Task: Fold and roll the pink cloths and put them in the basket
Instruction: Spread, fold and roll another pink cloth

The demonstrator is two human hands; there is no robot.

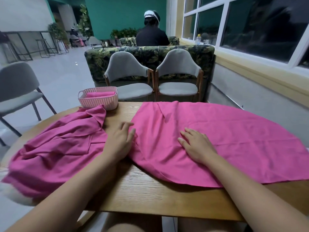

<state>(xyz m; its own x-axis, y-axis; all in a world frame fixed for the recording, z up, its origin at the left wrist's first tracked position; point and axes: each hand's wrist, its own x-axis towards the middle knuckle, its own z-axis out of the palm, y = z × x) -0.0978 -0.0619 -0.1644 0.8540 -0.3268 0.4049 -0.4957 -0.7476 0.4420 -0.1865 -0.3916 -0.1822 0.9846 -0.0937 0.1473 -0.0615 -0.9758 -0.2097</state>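
Smoothing the cloth (234,131), my left hand (120,141) and right hand (197,146) flat, seemingly gripping nothing; I'd sweep creases toward three o'clock before folding.

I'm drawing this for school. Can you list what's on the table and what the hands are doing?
flat cloth: spread on the table's right side
crumpled cloth: heaped on the left, by the basket
basket: far left, holds rolled cloth
left hand: touches the flat cloth's left edge
right hand: rests flat on the flat cloth
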